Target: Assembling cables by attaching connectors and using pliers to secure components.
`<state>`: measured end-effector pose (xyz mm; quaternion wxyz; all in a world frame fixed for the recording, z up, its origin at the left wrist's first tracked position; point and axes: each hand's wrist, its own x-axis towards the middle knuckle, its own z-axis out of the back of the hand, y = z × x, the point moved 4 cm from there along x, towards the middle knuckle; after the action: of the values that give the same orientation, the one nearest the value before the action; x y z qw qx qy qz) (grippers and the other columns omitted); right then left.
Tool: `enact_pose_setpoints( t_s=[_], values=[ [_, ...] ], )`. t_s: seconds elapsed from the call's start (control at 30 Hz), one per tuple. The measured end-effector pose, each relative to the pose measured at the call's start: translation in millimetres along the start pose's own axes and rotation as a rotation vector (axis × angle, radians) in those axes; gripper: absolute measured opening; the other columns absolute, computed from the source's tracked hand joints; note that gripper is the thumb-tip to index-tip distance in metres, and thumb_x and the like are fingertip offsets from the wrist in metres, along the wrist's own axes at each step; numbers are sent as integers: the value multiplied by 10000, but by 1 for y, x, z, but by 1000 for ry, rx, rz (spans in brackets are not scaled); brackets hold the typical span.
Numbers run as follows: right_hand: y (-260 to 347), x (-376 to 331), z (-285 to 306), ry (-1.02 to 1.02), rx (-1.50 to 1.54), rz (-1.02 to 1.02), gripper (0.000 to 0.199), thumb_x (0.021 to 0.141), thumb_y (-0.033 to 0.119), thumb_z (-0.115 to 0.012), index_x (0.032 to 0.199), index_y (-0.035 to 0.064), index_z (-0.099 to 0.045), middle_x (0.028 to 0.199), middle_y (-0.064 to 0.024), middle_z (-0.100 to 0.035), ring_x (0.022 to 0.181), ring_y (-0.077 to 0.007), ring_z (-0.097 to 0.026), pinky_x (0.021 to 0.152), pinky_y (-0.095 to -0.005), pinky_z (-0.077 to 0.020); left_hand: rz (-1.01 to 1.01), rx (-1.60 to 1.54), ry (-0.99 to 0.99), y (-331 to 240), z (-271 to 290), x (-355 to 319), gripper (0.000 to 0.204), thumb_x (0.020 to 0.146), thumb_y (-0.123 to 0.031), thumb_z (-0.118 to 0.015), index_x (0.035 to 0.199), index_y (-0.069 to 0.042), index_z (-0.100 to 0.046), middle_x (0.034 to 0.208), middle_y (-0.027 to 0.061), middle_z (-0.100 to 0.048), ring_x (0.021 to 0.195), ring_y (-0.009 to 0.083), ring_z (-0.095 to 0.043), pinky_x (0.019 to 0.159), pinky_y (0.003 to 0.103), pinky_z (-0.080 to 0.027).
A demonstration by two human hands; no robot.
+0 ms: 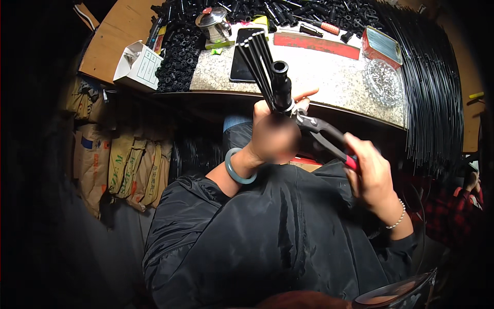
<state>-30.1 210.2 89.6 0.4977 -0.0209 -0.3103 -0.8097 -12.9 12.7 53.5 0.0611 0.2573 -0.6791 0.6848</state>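
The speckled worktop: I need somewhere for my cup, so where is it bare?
Widest patch: worktop in front of the red strip, between the phone and the clear round dish. Narrower: left of the phone, beside the black parts. Crowded: the back, and the right under black rods.

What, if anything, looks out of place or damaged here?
The long, flat red strip on the pale speckled worktop looks scuffed, with dark patches. The shiny silver lidded pot seems out of place, like kitchenware beside heaped small black parts.

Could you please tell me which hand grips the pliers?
The right hand grips the pliers; the left hand, wearing a bangle, holds black rods.
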Motion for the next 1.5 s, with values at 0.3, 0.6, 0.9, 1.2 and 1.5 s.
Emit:
enact_pose_setpoints(
  t_s=[0.3, 0.6, 0.9, 1.2, 1.5],
  values=[
    [-6, -6, -6, -42, 5, 7, 554, 750, -18, -653, 1237, 0, -390, 920, -180, -535, 777, -312, -567, 660, -327, -469, 12, -102, 45, 11, -4, 1, 129, 867, 9, -560, 930, 81, -647, 650, -23, -516, 588, 18, -429, 532, 207, -396],
    [-12, -4, -18, 248, 381, -203, 672, 795, 61, -618, 1364, -30, -272, 1027, -163, -530, 907, -279, -550, 856, -343, -430, 78, 22, 52, 10, -7, 1, 166, 867, -14, -573, 999, 45, -654, 761, 15, -616, 590, 14, -418, 519, 204, -374],
    [-23, -4, -12, 225, 410, -133, 471, 904, 68, -507, 1353, 47, -367, 905, -158, -539, 758, -276, -549, 710, -324, -449, 94, -30, 43, 16, -8, 2, 252, 826, 57, -549, 1063, 76, -632, 671, -35, -530, 561, 1, -402, 479, 185, -319],
    [-28, -2, 7, 389, 317, -532, 315, 908, 206, -573, 717, 7, -422, 524, -109, -374, 468, -206, -310, 459, -324, -325, -115, 238, 163, 10, -10, 8, 405, 703, 121, -548, 1075, -8, -642, 766, 75, -664, 622, 103, -576, 599, 249, -461],
    [-29, -5, 6, 150, 361, -385, 209, 881, 67, -577, 976, 20, -397, 702, -77, -490, 573, -137, -448, 588, -243, -407, 316, -164, 13, 19, -7, 17, 263, 908, -45, -537, 1143, 61, -583, 599, -26, -496, 414, 28, -402, 406, 193, -327]
  ],
)
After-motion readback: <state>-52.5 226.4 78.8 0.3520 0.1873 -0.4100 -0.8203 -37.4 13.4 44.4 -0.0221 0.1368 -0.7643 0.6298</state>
